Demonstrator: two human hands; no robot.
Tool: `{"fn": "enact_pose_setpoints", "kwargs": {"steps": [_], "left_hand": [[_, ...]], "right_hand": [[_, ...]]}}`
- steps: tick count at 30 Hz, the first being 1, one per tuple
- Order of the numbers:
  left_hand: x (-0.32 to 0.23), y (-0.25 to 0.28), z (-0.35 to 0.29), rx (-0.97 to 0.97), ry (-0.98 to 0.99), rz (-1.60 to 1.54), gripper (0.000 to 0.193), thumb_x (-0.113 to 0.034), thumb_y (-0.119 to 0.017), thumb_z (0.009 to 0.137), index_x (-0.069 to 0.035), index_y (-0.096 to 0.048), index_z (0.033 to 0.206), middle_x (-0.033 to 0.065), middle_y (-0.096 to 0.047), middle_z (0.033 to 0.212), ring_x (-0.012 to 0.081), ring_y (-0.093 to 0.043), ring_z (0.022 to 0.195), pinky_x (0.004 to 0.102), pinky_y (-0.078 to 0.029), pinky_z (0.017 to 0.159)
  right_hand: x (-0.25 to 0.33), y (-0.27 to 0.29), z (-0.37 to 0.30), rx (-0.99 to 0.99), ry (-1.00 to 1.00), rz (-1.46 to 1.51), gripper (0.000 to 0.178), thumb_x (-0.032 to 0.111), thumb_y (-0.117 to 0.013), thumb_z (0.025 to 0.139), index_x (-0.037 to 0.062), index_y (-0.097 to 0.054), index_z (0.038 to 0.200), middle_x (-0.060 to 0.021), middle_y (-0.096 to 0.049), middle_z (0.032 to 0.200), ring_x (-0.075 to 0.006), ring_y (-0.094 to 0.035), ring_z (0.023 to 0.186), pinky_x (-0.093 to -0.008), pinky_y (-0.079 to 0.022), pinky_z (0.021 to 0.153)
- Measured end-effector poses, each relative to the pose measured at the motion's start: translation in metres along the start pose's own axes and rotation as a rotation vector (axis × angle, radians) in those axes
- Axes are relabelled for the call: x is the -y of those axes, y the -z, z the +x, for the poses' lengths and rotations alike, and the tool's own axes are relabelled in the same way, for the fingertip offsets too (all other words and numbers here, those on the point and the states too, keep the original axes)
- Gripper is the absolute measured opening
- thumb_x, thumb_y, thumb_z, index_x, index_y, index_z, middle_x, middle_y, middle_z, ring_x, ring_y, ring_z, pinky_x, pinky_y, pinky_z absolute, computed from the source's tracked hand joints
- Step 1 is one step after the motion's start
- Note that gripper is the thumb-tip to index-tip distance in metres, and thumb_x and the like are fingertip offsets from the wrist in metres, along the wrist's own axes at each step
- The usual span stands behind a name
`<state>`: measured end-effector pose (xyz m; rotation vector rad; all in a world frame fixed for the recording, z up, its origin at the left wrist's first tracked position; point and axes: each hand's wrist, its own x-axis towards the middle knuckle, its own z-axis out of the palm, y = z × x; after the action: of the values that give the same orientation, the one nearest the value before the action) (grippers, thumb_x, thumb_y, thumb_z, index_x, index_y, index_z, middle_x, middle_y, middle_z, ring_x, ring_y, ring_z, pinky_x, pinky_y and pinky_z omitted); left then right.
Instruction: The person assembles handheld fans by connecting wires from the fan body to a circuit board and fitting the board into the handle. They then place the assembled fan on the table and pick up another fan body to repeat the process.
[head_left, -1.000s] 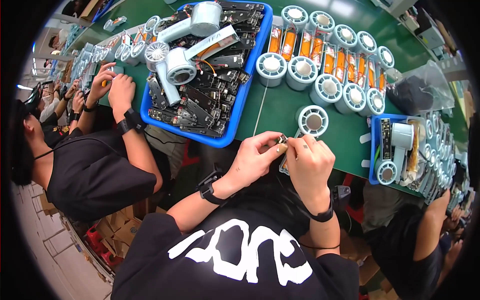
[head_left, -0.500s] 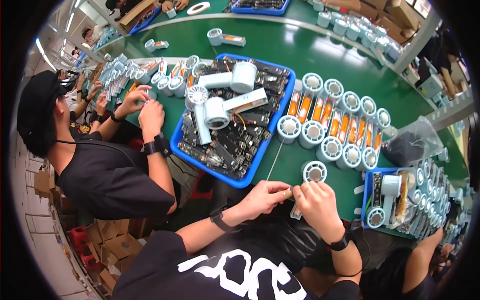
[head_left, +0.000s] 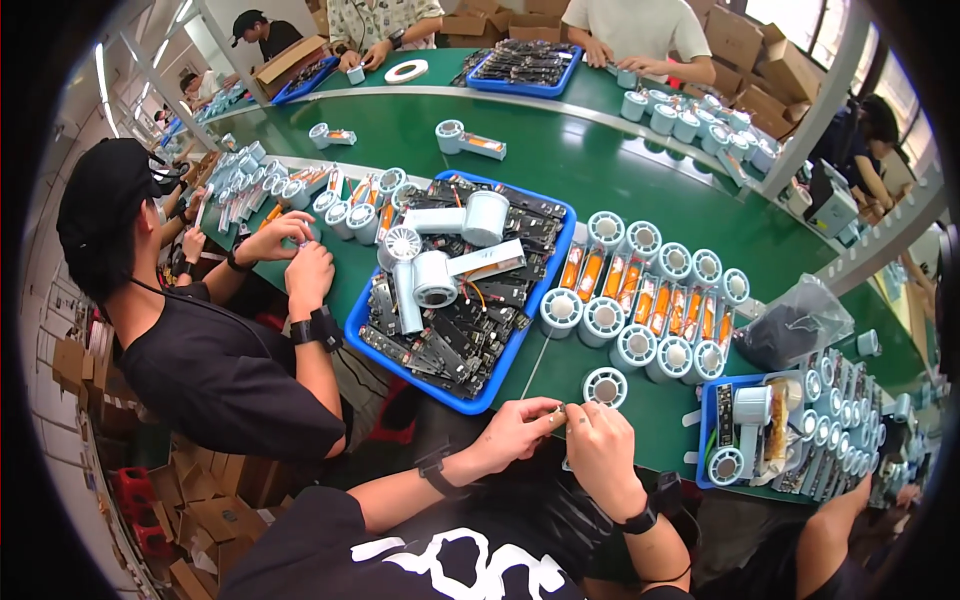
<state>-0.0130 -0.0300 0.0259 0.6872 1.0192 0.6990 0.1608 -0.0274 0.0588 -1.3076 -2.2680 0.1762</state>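
Note:
My left hand [head_left: 520,432] and my right hand [head_left: 602,452] meet over the table's near edge. Fingers of both are pinched together at the tips, around something too small and covered to make out. Just beyond my right knuckles a light-blue handheld fan [head_left: 605,388] shows its round grille; its lower part is hidden behind that hand. Further off, two rows of similar fans [head_left: 634,345] lie with orange cells in their opened handles. Left of these, a blue tray [head_left: 478,402] holds dark circuit boards [head_left: 425,345], with several fan bodies [head_left: 487,218] on top.
A co-worker in black [head_left: 215,350] handles a part at the left. To the right stand a smaller blue tray [head_left: 708,440] with fan parts and a clear bag [head_left: 800,325] with dark contents. Two fans [head_left: 470,140] lie across the green table [head_left: 580,150]. More people sit opposite.
The view has tilted up, showing more of the far side. My hands stay together at the fingertips; the orange-and-blue piece seen under my right hand is now mostly hidden.

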Motion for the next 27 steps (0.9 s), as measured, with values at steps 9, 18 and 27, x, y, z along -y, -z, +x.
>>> {"fn": "enact_pose_setpoints", "kwargs": {"steps": [9,18,27], "left_hand": [[-0.016,-0.006,-0.001,-0.074,-0.034,-0.032,0.027,-0.021,-0.063,0.103,-0.006,-0.067,0.126,-0.0006,-0.058,0.074,0.0031,-0.046,0.052,0.0192,-0.034,0.043],[-0.004,-0.009,0.001,0.07,-0.17,0.012,0.034,-0.016,-0.058,0.105,-0.007,-0.055,0.138,0.0023,-0.056,0.086,0.0035,-0.046,0.058,0.0196,-0.037,0.043],[0.0,-0.009,-0.001,0.056,-0.154,0.006,0.034,-0.015,-0.058,0.105,-0.008,-0.054,0.138,0.0011,-0.055,0.086,0.0032,-0.046,0.057,0.0192,-0.038,0.043]], "right_hand": [[-0.011,0.001,0.007,-0.128,-0.037,0.089,0.009,0.007,-0.072,0.084,0.0076,-0.065,0.09,-0.0088,-0.061,0.081,-0.0298,-0.061,0.074,-0.0396,-0.047,0.068],[-0.015,-0.019,-0.015,-0.24,-0.137,0.212,0.015,0.002,-0.077,0.078,0.006,-0.069,0.09,-0.0065,-0.067,0.081,-0.0257,-0.062,0.07,-0.0364,-0.047,0.066],[-0.015,-0.025,-0.016,-0.376,-0.177,0.275,0.015,-0.001,-0.078,0.074,0.0058,-0.069,0.084,-0.0038,-0.065,0.073,-0.0233,-0.058,0.061,-0.0336,-0.045,0.058]]}}
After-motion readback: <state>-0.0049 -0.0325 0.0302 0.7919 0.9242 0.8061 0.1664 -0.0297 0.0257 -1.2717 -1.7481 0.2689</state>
